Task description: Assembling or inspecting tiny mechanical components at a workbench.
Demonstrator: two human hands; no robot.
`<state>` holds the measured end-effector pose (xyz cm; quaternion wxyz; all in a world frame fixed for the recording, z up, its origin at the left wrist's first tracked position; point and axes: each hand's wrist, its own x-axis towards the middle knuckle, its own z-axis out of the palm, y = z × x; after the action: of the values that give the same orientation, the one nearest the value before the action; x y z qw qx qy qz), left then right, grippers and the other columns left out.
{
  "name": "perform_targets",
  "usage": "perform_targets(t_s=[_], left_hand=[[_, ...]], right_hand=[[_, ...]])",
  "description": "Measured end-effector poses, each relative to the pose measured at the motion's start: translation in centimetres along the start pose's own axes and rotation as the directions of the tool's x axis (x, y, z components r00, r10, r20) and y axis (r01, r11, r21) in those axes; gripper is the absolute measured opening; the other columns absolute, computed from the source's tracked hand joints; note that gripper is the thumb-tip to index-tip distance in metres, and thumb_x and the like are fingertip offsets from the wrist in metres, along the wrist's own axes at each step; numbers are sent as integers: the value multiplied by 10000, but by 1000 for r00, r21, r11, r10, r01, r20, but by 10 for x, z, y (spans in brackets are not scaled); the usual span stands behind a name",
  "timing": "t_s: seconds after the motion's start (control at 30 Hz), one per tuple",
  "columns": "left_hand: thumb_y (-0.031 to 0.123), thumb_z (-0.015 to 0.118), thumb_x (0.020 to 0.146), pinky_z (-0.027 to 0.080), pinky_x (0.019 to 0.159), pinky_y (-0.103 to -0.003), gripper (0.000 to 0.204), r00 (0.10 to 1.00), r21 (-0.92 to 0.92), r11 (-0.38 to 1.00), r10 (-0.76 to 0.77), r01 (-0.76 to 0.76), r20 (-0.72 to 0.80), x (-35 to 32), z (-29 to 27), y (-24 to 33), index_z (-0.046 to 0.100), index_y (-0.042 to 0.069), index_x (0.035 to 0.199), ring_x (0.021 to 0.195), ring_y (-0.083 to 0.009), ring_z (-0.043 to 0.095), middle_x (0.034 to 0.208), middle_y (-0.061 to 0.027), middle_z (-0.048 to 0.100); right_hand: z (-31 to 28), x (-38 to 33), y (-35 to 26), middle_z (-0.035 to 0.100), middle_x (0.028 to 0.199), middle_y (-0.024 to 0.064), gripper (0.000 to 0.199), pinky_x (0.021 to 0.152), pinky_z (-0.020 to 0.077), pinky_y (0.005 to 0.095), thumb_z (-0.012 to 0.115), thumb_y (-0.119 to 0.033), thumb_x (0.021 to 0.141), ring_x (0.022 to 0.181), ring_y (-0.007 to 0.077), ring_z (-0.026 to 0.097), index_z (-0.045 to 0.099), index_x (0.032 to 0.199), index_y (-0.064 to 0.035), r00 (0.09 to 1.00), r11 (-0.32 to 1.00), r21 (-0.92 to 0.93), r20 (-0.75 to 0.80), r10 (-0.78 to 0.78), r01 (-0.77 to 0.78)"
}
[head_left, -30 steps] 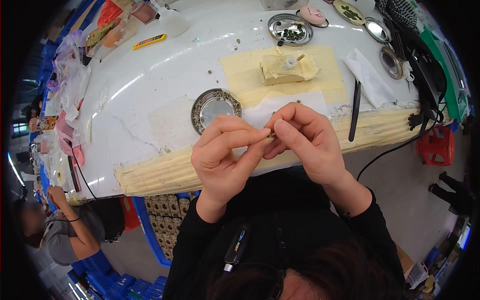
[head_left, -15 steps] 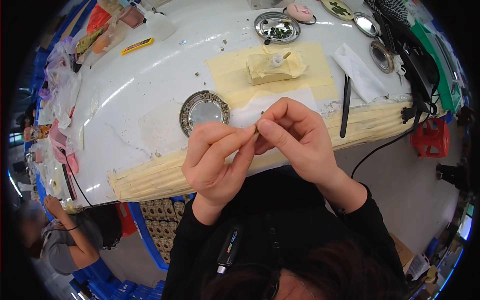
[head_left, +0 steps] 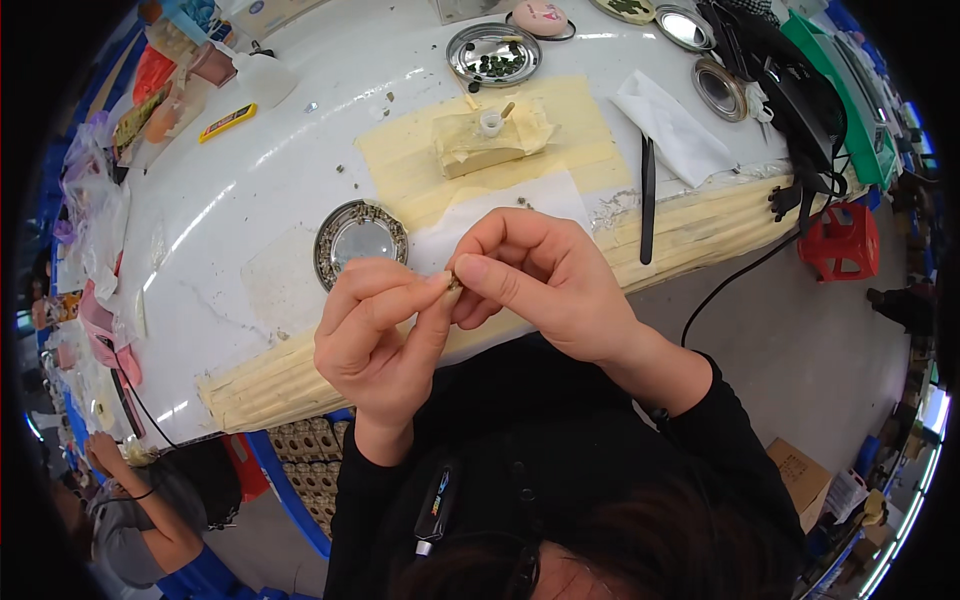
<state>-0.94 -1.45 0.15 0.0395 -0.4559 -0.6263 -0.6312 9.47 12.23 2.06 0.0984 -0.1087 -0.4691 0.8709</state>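
While your two hands meet above the near edge of the white worktable (head_left: 230, 240), they pinch one tiny dark metal piece (head_left: 453, 284) between their fingertips. Your left hand (head_left: 375, 335) closes thumb and forefinger on it from the left, and your right hand (head_left: 545, 280) grips it from the right, so both are clamped on the same piece; it is too small to say what kind of part it is. Just beyond your left hand, a round shiny metal dish (head_left: 360, 238) sits on the table. Farther off, on a patch of tan masking tape (head_left: 400, 165), rests a pale taped block with a small white cap (head_left: 490, 135). At the far edge stands a second round metal tray holding small dark green pieces (head_left: 493, 55). To the right, a slim black tool (head_left: 646, 200) lies beside a folded white cloth (head_left: 672, 125).
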Motion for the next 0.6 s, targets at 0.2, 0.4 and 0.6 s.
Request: perform_targets(t_s=[0.2,0.4,0.6], left_hand=[[-114,771,649,460,621,-291,281,984,308,941,167,-140,-61,-1,12,3,720,10,897,708,-201,584,789,-65,627],[-104,780,643,462,625,-288,283,987,283,951,147,-124,-62,-3,11,3,723,13,894,711,-197,583,793,-61,636],[-100,776,655,461,632,-283,259,999,76,996,36,-36,-6,0,3,1,721,14,880,723,-191,587,798,-55,640]], right_hand=[[6,-2,10,681,831,56,82,694,551,236,646,-55,913,782,90,667,613,938,15,903,795,-483,-22,-430,367],[4,-1,11,683,841,64,83,709,555,241,622,-56,929,781,97,667,602,959,18,938,877,-369,-39,-344,307],[-1,0,1,674,871,71,116,733,564,252,588,-92,962,801,110,668,576,986,21,1000,999,-30,-12,-22,22]])
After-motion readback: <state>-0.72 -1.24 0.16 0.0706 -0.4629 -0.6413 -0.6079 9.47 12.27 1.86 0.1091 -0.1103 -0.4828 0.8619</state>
